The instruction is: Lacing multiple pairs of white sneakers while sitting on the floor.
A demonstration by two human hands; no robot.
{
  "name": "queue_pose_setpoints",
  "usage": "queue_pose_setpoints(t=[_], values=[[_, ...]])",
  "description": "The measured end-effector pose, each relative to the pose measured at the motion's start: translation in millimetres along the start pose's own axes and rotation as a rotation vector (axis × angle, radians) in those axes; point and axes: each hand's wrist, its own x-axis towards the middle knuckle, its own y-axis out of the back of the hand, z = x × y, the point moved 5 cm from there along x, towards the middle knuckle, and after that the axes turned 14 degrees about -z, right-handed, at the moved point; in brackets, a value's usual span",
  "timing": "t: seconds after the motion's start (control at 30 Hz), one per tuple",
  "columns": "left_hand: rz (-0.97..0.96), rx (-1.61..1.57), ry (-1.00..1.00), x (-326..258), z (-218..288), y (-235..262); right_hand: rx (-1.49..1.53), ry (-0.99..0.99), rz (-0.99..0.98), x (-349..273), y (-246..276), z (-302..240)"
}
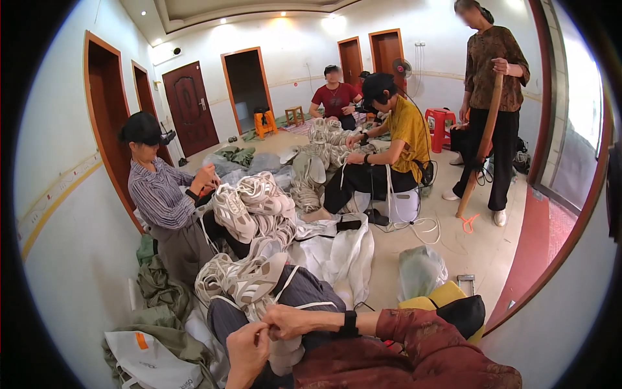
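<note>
My left hand [247, 353] is raised at the bottom middle, its thumb and forefinger pinched. Against its fingertips, my right hand [288, 321] is closed too, with a black band on the wrist. Whatever the two hands pinch between them is too small to make out. Just below the right hand, a pale shoe [285, 356] shows in part. Beyond my hands, a bundle of beige and white sneakers [251, 280] with loose laces rests by my knees. One white shoelace [312, 305] trails over the dark grey trouser leg.
A larger sneaker heap [256, 207] lies ahead, beside a seated person in stripes [162, 188]. A person in yellow [408, 133] sits across; another stands with a wooden pole [486, 146]. White sacking [340, 259], a plastic bag [421, 269] and a white bag [152, 363] lie around me.
</note>
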Motion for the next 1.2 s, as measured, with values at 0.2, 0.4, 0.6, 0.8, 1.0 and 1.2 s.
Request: queue_pose_setpoints(t=[0.2, 0.4, 0.6, 0.8, 1.0, 1.2], values=[[-0.136, -0.596, 0.641, -15.9, -79.1, -11.6, 0.000, -0.065, 0.108, -11.6, -0.4, -13.2], [-0.236, -0.843, 0.724, -7.6, -104.5, -44.6, 0.243, 0.182, 0.047, -25.5, 2.9, -61.1], [-0.182, -1.018, 0.687, -6.0, -94.4, -40.2, 0.388, 0.288, -0.060, -25.8, 1.9, -83.9], [0.085, -1.026, 0.283, 4.8, -44.7, 38.6, 0.420, 0.110, 0.055, -22.9, -2.5, -52.8], [0.346, -0.919, -0.018, -5.8, 35.5, 121.4, 0.409, 0.072, 0.137, -19.8, 12.2, -43.7], [0.337, -0.848, -0.066, -18.9, 37.2, 127.0, 0.136, 0.048, 0.491, -24.1, 19.4, -18.9]])
